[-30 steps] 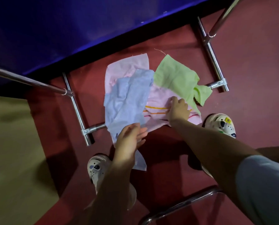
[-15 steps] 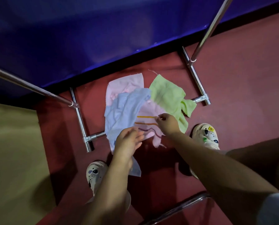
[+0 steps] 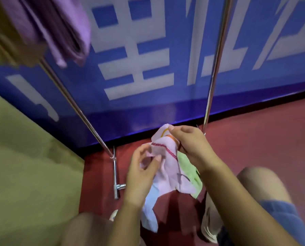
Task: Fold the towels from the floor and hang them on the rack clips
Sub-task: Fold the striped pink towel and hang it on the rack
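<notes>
A pink towel with coloured stripes (image 3: 167, 167) hangs in the air between my hands. My right hand (image 3: 189, 144) grips its top edge. My left hand (image 3: 143, 167) pinches its left edge with thumb and fingers. Under it on the red floor lie a light blue towel (image 3: 150, 212) and a green towel (image 3: 190, 173), both partly hidden by the pink one. A folded purple towel (image 3: 59, 27) hangs at the top left of the rack.
Two chrome rack poles (image 3: 213, 68) rise from the floor, with a chrome foot bar (image 3: 115, 176) at the left. A blue banner with white characters (image 3: 148, 59) stands behind. An olive surface (image 3: 27, 166) fills the left. My knees and shoes are below.
My hands have lifted the pink striped towel off the floor pile. The view has tilted up, bringing the banner and the hanging purple towel into sight.
</notes>
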